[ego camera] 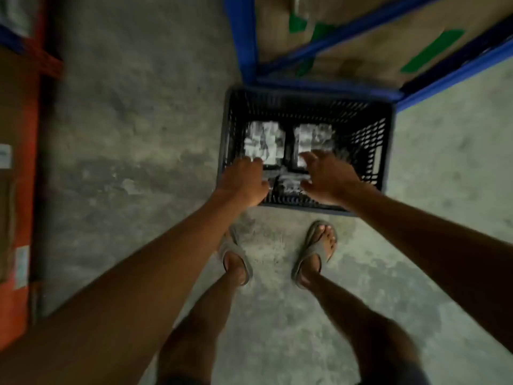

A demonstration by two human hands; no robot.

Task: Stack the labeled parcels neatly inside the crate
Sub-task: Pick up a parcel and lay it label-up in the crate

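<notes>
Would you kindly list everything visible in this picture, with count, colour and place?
crate: one, black, on the floor ahead of the feet
parcels: at least three, dark with white labels, inside the crate
rack: one, blue, behind the crate
boxes: cardboard with green marks, on the rack; count unclear
shelving: orange, far left, holding boxes
floor: grey concrete
sandals: two, grey, on the feet
left hand: over the crate's near edge, empty
right hand: open, over the parcels

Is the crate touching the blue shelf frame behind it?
Cannot tell. In the head view the crate far rim meets the blue shelf frame in the picture, but from above no contact or gap shows.
</notes>
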